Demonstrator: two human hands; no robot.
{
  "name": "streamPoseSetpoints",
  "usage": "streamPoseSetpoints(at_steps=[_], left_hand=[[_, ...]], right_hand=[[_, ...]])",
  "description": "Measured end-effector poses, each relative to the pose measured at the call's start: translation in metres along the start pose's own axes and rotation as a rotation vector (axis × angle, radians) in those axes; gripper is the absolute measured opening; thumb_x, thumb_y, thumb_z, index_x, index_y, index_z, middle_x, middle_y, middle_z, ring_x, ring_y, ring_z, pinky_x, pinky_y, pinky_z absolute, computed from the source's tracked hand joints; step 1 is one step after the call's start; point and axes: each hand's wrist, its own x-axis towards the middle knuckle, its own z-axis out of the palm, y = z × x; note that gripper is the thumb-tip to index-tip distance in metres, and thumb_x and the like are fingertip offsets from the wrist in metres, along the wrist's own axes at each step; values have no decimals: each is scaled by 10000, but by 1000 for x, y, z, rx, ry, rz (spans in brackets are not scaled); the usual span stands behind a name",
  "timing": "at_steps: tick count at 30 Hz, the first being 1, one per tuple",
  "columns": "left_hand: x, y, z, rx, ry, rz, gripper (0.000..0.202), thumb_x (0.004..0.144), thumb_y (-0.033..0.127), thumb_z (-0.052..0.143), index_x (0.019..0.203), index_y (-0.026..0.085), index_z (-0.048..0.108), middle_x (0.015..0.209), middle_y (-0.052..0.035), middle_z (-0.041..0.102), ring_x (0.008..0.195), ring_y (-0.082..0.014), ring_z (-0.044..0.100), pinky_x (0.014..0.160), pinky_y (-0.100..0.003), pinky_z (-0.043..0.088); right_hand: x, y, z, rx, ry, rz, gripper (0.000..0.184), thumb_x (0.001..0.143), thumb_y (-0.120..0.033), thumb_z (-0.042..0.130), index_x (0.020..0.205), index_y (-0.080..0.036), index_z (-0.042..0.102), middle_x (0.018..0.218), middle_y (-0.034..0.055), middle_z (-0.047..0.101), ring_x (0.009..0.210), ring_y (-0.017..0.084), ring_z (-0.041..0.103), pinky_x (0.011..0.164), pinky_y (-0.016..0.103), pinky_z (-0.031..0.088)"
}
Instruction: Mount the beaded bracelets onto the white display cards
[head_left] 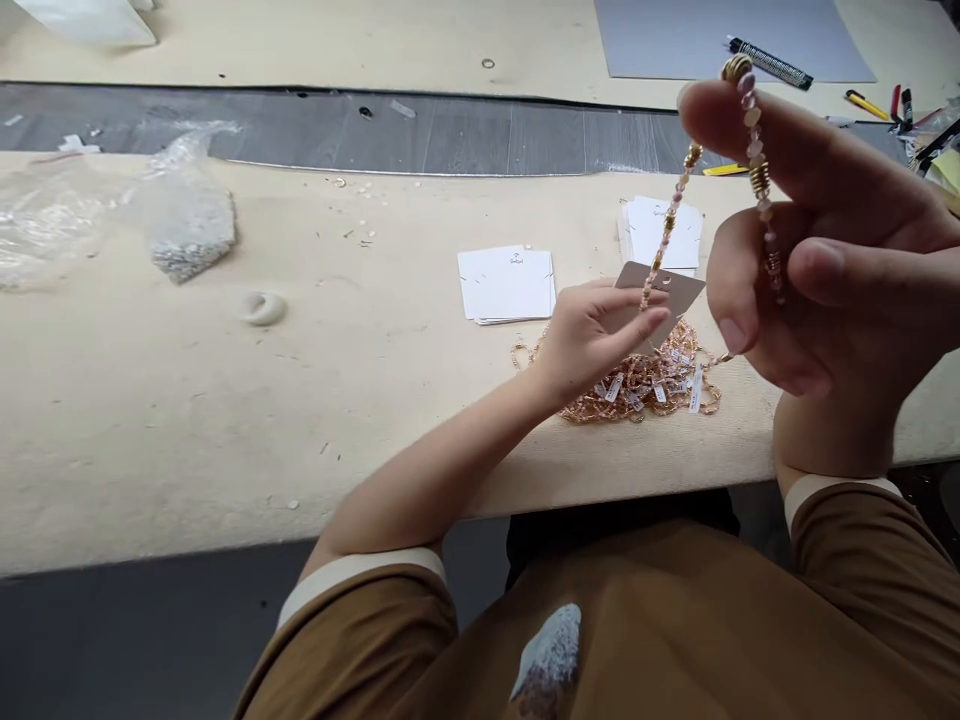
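My right hand (847, 220) is raised near the camera with a pink and gold beaded strand (667, 225) looped over its index finger. One side of the loop runs down into the palm, near the thumb. The other side slants down to my left hand (589, 335), whose thumb and fingers pinch it together with a grey-looking jewelry card (684, 293). A small hole shows near the card's top edge. Below the hands lies a pile of similar beaded strands (637, 385) with small white tags, partly hidden by my left hand.
White printed cards (506, 285) lie stacked left of the hands, and another stack of cards (664, 225) sits behind. Farther left are a white ring-shaped object (262, 308) and a clear bag of small pale pieces (191, 235). Pens (866, 104) lie at the far right.
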Motion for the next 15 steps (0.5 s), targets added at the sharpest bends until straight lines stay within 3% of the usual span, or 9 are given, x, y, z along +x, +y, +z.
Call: streamPoseSetpoints(at_steps=[2,3,4,6,9,12,15], left_hand=[[2,7,-5,-36,126,-36,136,914,357,685,886,300,806,912,0,801,823,-114,733,772,-296,629],[3,12,-9,-34,213,-49,150,922,339,669,869,301,804,872,11,794,776,-101,718,730,-277,617],[4,17,-14,-24,295,-52,164,929,341,657,864,299,803,877,15,791,782,-98,714,733,-272,616],[6,27,-24,20,442,10,205,943,376,639,855,293,804,908,13,790,861,-109,721,836,-292,626],[4,38,-34,121,620,158,246,960,408,605,884,297,812,898,17,781,860,-125,702,906,-329,610],[2,41,-37,151,765,250,234,945,442,609,887,321,801,927,36,783,934,-157,702,935,-363,601],[4,36,-41,67,768,203,350,912,630,560,871,351,768,1034,45,777,1178,-202,669,1038,-410,594]], right_hand=[[-2,-2,-7,-134,30,57,353,958,-199,642,1308,-229,681,1423,34,618,717,71,671,329,131,419],[-4,-3,-14,-248,21,136,361,944,-204,671,1304,-210,678,1278,64,693,668,76,659,352,155,441],[-5,-3,-22,-378,-4,237,374,922,-227,711,1294,-200,676,1058,64,738,598,79,626,372,183,454],[-4,1,-38,-638,-73,391,392,875,-338,773,1216,-162,693,758,23,667,514,82,556,401,222,456],[3,19,-52,-841,-25,437,356,810,-366,819,1083,-155,729,740,21,631,614,98,557,488,250,432],[14,38,-51,-850,-31,399,144,837,-327,785,862,-187,758,769,33,632,682,112,536,609,292,455],[22,44,-45,-774,-108,277,165,848,-368,769,773,-222,763,964,57,708,872,169,611,816,361,526]])
